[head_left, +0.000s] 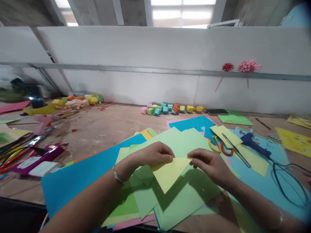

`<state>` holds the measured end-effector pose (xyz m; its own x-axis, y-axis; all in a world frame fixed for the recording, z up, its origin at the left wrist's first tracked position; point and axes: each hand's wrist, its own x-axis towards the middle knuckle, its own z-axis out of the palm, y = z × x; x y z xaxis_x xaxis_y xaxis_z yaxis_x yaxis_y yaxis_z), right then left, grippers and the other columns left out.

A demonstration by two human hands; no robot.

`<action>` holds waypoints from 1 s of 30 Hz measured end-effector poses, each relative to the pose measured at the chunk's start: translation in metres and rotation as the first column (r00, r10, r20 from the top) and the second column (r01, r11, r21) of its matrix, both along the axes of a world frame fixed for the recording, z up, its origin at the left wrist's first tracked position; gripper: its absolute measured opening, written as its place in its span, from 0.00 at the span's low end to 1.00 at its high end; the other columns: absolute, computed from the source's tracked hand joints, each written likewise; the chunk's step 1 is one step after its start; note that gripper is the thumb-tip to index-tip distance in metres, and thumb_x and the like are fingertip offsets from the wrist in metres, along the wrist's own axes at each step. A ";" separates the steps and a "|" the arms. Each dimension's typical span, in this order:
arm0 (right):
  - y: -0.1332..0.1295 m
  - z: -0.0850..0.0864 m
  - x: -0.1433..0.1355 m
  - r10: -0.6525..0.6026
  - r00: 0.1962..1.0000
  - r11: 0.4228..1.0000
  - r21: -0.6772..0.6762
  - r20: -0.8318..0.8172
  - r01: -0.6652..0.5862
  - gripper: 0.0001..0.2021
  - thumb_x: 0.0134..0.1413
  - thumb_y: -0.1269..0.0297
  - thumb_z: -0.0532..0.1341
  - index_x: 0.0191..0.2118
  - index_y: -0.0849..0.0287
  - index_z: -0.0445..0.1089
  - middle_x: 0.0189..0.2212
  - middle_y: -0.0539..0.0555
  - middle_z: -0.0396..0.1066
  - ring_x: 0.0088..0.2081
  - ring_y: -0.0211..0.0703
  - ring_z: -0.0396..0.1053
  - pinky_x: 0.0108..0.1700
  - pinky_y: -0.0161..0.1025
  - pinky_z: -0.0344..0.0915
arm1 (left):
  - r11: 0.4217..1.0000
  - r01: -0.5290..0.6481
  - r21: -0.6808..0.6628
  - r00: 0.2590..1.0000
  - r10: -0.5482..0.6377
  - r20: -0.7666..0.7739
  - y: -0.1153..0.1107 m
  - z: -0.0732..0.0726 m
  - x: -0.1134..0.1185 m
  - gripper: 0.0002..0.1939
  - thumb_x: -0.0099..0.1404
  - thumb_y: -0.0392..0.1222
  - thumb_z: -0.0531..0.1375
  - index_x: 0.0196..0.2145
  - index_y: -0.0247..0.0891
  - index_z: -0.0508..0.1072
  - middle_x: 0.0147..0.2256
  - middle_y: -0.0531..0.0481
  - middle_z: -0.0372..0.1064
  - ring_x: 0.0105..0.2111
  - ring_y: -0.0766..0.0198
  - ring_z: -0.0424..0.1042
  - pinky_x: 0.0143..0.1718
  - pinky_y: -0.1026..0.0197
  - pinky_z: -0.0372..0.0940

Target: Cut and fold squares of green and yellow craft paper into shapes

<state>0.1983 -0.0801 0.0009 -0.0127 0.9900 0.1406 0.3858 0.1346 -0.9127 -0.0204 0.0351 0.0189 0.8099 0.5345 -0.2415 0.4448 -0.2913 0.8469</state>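
A yellow sheet of paper (167,174), folded into a triangle with its point toward me, is held between my two hands. My left hand (157,152) pinches its left upper edge between thumb and fingers. At the right corner, my right hand (206,161) grips it with thumb and fingertips. Beneath the folded paper lie light green sheets (179,142), and a large blue sheet (82,161) spreads out under my left forearm. Scissors with yellow and red handles (218,147) lie just beyond my right hand.
Small folded paper cubes (165,110) line the wall, with more cubes (80,101) at the left. A blue glue gun (255,145) with a trailing cord (277,181) lies on the right. A pink glue gun (41,124) and a purple tool (39,158) are on the left.
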 end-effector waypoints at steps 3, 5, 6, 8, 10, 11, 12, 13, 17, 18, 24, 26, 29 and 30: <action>0.006 0.003 -0.005 -0.070 0.994 0.997 -0.051 -0.087 0.066 0.09 0.49 0.58 0.64 0.34 0.57 0.75 0.24 0.51 0.73 0.27 0.40 0.70 0.32 0.39 0.68 | 0.994 -0.022 -0.105 0.999 0.026 0.034 -0.002 -0.001 0.000 0.18 0.61 0.53 0.59 0.39 0.36 0.77 0.29 0.51 0.71 0.27 0.66 0.66 0.27 0.66 0.58; 0.011 0.002 -0.005 -0.113 0.979 0.992 -0.076 -0.172 0.102 0.11 0.48 0.55 0.65 0.33 0.58 0.75 0.22 0.51 0.72 0.25 0.39 0.68 0.31 0.38 0.66 | 0.990 -0.007 -0.137 0.996 0.019 0.085 -0.002 0.000 -0.001 0.24 0.65 0.57 0.53 0.45 0.37 0.76 0.29 0.51 0.69 0.25 0.68 0.64 0.25 0.66 0.56; 0.013 0.000 -0.004 -0.128 0.968 0.990 -0.088 -0.215 0.112 0.13 0.47 0.54 0.66 0.32 0.59 0.75 0.21 0.51 0.71 0.25 0.38 0.67 0.30 0.37 0.65 | 0.994 0.010 -0.113 0.993 0.004 0.119 -0.001 0.000 -0.002 0.27 0.67 0.60 0.50 0.48 0.37 0.75 0.29 0.50 0.69 0.25 0.68 0.63 0.25 0.66 0.56; 0.017 -0.005 -0.003 -0.154 0.945 0.986 -0.104 -0.288 0.129 0.16 0.46 0.51 0.67 0.32 0.60 0.74 0.21 0.51 0.70 0.25 0.37 0.66 0.29 0.37 0.63 | 0.998 0.053 -0.018 0.983 -0.049 0.178 0.001 0.001 -0.006 0.31 0.68 0.63 0.45 0.52 0.39 0.72 0.34 0.48 0.70 0.29 0.67 0.64 0.28 0.65 0.58; 0.021 -0.010 0.000 -0.184 0.926 0.981 -0.115 -0.330 0.154 0.17 0.45 0.49 0.68 0.32 0.61 0.74 0.21 0.51 0.70 0.25 0.37 0.65 0.29 0.36 0.62 | 0.994 0.103 0.036 0.973 -0.108 0.205 0.004 0.000 -0.008 0.33 0.66 0.65 0.47 0.58 0.40 0.67 0.43 0.44 0.70 0.36 0.63 0.67 0.35 0.63 0.61; 0.022 -0.013 0.002 -0.201 0.917 0.978 -0.121 -0.343 0.169 0.18 0.44 0.49 0.68 0.32 0.61 0.74 0.22 0.51 0.70 0.25 0.37 0.65 0.29 0.36 0.62 | 0.991 0.128 0.030 0.970 -0.132 0.206 0.006 -0.001 -0.009 0.35 0.64 0.66 0.50 0.60 0.41 0.64 0.47 0.42 0.69 0.39 0.61 0.68 0.38 0.61 0.62; 0.023 -0.015 0.005 -0.218 0.909 0.975 -0.127 -0.355 0.185 0.19 0.43 0.49 0.69 0.32 0.61 0.74 0.22 0.51 0.70 0.26 0.37 0.65 0.29 0.36 0.62 | 0.988 0.152 0.010 0.968 -0.151 0.202 0.007 -0.003 -0.010 0.37 0.62 0.65 0.53 0.62 0.41 0.61 0.50 0.40 0.68 0.42 0.59 0.68 0.40 0.60 0.63; 0.024 -0.017 0.007 -0.235 0.901 0.971 -0.132 -0.366 0.200 0.19 0.42 0.48 0.69 0.32 0.61 0.74 0.22 0.51 0.70 0.26 0.38 0.65 0.29 0.36 0.62 | 0.986 0.169 -0.014 0.966 -0.163 0.202 0.009 -0.004 -0.009 0.39 0.61 0.65 0.56 0.63 0.40 0.60 0.52 0.38 0.67 0.43 0.57 0.69 0.41 0.58 0.64; 0.027 -0.023 0.016 -0.287 0.880 0.958 -0.129 -0.378 0.257 0.20 0.41 0.47 0.69 0.30 0.62 0.73 0.22 0.51 0.69 0.25 0.37 0.65 0.28 0.35 0.62 | 0.972 0.221 -0.076 0.940 -0.192 0.281 0.010 -0.004 -0.007 0.43 0.56 0.64 0.62 0.63 0.39 0.59 0.55 0.36 0.65 0.47 0.51 0.69 0.44 0.54 0.64; 0.028 -0.025 0.017 -0.295 0.878 0.956 -0.124 -0.378 0.268 0.20 0.41 0.47 0.69 0.30 0.61 0.73 0.22 0.51 0.69 0.25 0.37 0.65 0.28 0.35 0.62 | 0.968 0.239 -0.082 0.931 -0.205 0.303 0.010 -0.002 -0.006 0.43 0.55 0.65 0.62 0.62 0.39 0.61 0.54 0.37 0.66 0.48 0.51 0.68 0.45 0.55 0.64; 0.025 -0.024 0.019 -0.306 0.888 0.952 -0.099 -0.344 0.290 0.18 0.44 0.48 0.67 0.30 0.60 0.72 0.23 0.51 0.70 0.26 0.38 0.67 0.29 0.36 0.65 | 0.996 0.039 -0.075 0.959 -0.016 0.283 0.007 -0.002 -0.002 0.28 0.63 0.62 0.55 0.48 0.36 0.73 0.46 0.43 0.71 0.44 0.56 0.69 0.43 0.58 0.63; 0.023 -0.021 0.017 -0.293 0.920 0.956 -0.050 -0.261 0.290 0.16 0.47 0.49 0.65 0.31 0.60 0.72 0.23 0.52 0.70 0.26 0.39 0.68 0.31 0.38 0.67 | 0.993 -0.062 -0.103 0.961 0.087 0.263 0.007 -0.009 0.001 0.27 0.63 0.63 0.54 0.39 0.34 0.74 0.39 0.44 0.73 0.39 0.58 0.70 0.39 0.59 0.64; 0.021 -0.022 0.014 -0.255 0.964 0.964 0.050 -0.079 0.260 0.12 0.49 0.55 0.63 0.35 0.59 0.72 0.27 0.53 0.73 0.29 0.42 0.71 0.34 0.40 0.69 | 0.955 -0.237 -0.178 0.932 0.276 0.236 0.007 -0.019 0.006 0.28 0.60 0.65 0.54 0.30 0.34 0.71 0.26 0.50 0.68 0.27 0.63 0.67 0.28 0.63 0.59; 0.020 -0.023 0.013 -0.244 0.969 0.966 0.077 -0.024 0.245 0.12 0.50 0.57 0.63 0.37 0.58 0.72 0.29 0.54 0.74 0.31 0.43 0.71 0.35 0.41 0.69 | 0.936 -0.289 -0.201 0.916 0.332 0.225 0.007 -0.022 0.007 0.27 0.59 0.65 0.56 0.28 0.34 0.69 0.23 0.52 0.65 0.24 0.66 0.65 0.25 0.65 0.56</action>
